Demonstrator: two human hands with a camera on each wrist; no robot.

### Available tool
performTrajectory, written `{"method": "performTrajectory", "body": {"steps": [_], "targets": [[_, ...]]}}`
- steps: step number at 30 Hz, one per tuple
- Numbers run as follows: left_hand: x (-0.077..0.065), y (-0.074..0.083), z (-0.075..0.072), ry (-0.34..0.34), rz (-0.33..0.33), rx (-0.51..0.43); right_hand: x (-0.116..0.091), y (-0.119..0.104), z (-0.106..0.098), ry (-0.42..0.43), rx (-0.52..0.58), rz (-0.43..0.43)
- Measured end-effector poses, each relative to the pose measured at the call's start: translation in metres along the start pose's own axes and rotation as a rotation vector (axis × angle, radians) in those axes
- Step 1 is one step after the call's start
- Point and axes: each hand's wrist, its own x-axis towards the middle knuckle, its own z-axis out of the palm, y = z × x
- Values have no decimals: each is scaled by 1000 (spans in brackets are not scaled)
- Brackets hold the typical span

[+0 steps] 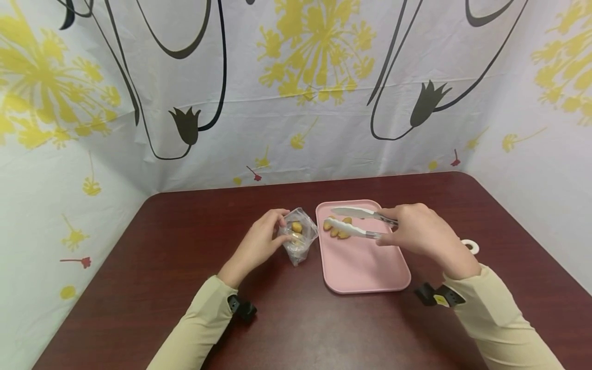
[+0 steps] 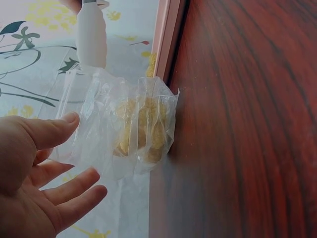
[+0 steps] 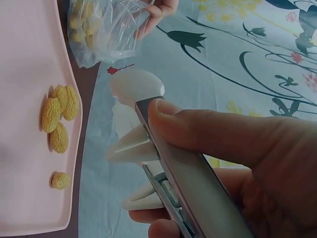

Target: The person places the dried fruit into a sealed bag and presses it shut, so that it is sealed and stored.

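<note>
My left hand point(image 1: 259, 239) pinches the rim of a clear plastic bag point(image 1: 298, 253) at the tray's left side. Inside the bag are several wrinkled yellow dried fruits point(image 2: 156, 119). My right hand point(image 1: 423, 234) grips metal tongs point(image 3: 193, 173) with white tips. In the head view the tongs' white tips point(image 1: 353, 213) stand apart over the pink tray point(image 1: 365, 270), with nothing seen between them. Several more of the dried fruits point(image 3: 59, 106) lie on the tray near its left edge. A single one point(image 3: 60, 180) lies apart from that cluster.
The dark red wooden table point(image 1: 194, 241) carries everything. A flower-patterned white sheet point(image 1: 296, 149) hangs behind it and along both sides. A white ring point(image 1: 470, 246) shows beyond the right wrist, in line with the tongs. Small black devices point(image 1: 247, 311) are strapped to both wrists.
</note>
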Motion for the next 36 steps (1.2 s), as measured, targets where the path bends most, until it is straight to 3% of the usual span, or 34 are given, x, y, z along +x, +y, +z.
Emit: {"method": "performTrajectory", "body": {"steps": [12,24,36], "targets": [[3,-1,0,-2,30,11,-1,11,-3,3,-12,16],[2,-1,0,2,24,16,-2,20,1,-11,-9,48],[0,-1,1,-13,-2,10,-5,31,8,33,-11,66]]}}
